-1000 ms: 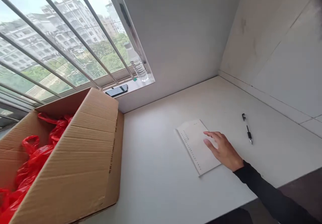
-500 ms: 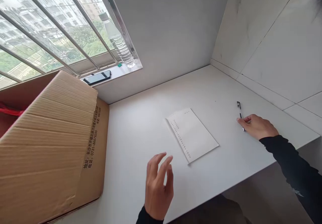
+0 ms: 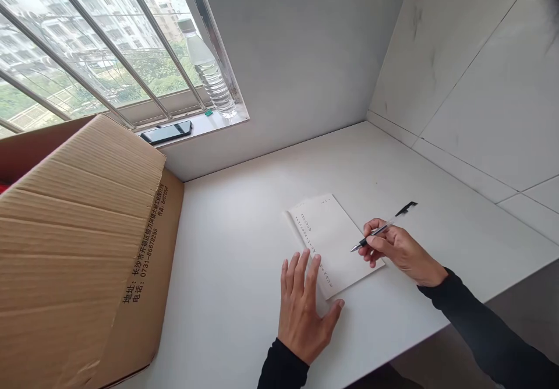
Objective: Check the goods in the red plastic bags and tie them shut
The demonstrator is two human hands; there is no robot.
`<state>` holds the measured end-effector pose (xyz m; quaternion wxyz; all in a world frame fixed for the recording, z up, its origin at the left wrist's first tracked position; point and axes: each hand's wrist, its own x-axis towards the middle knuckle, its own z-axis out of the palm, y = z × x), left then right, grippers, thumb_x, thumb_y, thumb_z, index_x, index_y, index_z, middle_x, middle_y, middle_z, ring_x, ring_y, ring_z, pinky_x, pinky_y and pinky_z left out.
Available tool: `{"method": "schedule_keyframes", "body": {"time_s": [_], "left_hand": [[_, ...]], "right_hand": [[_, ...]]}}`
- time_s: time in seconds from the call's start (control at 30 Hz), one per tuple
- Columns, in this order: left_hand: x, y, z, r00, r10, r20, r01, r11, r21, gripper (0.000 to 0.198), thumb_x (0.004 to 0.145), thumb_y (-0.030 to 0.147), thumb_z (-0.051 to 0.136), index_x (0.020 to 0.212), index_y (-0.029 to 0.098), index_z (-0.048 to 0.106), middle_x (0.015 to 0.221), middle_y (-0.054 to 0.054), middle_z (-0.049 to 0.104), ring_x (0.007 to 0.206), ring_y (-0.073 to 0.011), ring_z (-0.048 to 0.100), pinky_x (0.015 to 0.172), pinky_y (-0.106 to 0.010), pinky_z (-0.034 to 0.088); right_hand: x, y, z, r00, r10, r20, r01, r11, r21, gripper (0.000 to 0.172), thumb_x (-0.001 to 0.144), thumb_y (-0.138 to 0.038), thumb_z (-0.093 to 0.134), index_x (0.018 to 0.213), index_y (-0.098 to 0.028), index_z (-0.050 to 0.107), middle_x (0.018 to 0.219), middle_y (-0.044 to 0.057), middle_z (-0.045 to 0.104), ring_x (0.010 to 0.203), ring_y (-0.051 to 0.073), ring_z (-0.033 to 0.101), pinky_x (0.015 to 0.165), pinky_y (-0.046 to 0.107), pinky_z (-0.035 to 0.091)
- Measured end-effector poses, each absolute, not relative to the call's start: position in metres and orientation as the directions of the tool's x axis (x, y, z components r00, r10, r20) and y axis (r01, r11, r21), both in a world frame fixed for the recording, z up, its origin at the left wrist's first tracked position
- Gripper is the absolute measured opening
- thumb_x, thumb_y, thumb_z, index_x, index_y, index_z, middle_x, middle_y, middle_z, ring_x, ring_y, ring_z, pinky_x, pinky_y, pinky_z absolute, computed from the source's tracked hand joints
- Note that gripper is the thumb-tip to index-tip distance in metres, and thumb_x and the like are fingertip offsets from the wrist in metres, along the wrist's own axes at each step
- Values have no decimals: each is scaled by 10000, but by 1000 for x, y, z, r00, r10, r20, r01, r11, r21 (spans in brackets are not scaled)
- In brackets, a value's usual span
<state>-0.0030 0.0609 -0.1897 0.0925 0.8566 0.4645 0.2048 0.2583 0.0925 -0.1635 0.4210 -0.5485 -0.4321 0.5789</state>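
A black-and-clear pen [image 3: 392, 220] is pinched in my right hand [image 3: 399, 252], tip pointing down and left over the right side of the paper pad [image 3: 338, 232]. Whether the tip touches the paper I cannot tell. Handwritten lines of characters run along the pad's left side, with a few marks at its top. My left hand [image 3: 303, 313] is open, palm down, fingers stretched out at the pad's lower left edge. Its fingertips overlap that edge, and the thumb reaches just below the bottom corner.
A large cardboard box [image 3: 74, 249] with printed writing stands at the left of the white table [image 3: 236, 232]. On the windowsill are a phone [image 3: 166, 133], a small green item [image 3: 208, 113] and a clear water bottle [image 3: 212, 74]. Walls border the table's back and right.
My right hand has lifted the pen off the table and brought it left over the pad. My left hand has moved right to the pad's edge, its fingers straightening.
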Motion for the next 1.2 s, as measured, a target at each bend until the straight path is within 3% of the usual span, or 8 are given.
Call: {"method": "schedule_keyframes", "body": {"time_s": [0.17,0.37,0.5,0.6,0.83,1.07,1.2], "left_hand": [[-4,66,-195,453,864,220,789,-504,353,792,923,341,577,1577,164,166,1616,-99,325,1533,-298,143,1240,-565,149],[-17,79,-196,486,843,231,788,-537,300,818,919,451,572,1585,179,182,1582,-71,400,1483,-307,254,1241,-557,103],[-24,87,-195,516,825,230,775,-564,284,819,912,455,573,1584,178,196,1580,-61,398,1468,-299,271,1244,-537,81],[-25,88,-197,524,815,246,765,-578,284,812,907,438,580,1579,163,215,1574,-72,402,1464,-299,275,1240,-528,85],[-19,89,-205,454,828,328,766,-551,331,828,802,371,666,1535,184,330,1501,-95,484,1395,-324,380,1220,-538,163],[-19,92,-212,450,826,339,749,-556,361,831,762,312,687,1520,203,367,1490,-89,498,1373,-336,399,1220,-544,177],[-19,94,-213,460,821,338,743,-564,360,820,759,317,691,1513,200,388,1481,-87,499,1367,-336,398,1227,-539,162]], "right_hand": [[235,115,-168,10,989,-146,-74,-145,-987,268,891,-463,685,896,-230,551,791,34,720,727,177,658,650,316,563],[229,164,-177,119,992,-34,-27,-32,-999,263,889,-450,671,993,-214,623,879,57,728,794,181,651,658,309,565],[216,198,-184,134,991,14,17,12,-1000,234,838,-404,719,906,-210,608,785,19,691,651,142,589,553,271,516],[206,209,-190,137,990,27,47,20,-999,219,862,-412,677,847,-216,581,704,-8,656,550,117,525,483,250,460],[203,204,-197,200,979,28,170,-7,-985,216,889,-433,632,889,-218,628,758,5,656,561,125,532,484,253,441],[202,204,-195,184,983,22,285,-31,-958,156,887,-377,646,866,-223,639,778,7,675,692,164,617,611,281,471],[202,204,-192,159,987,14,316,-38,-948,146,898,-365,632,948,-232,664,824,13,694,748,181,649,659,296,491]]}}
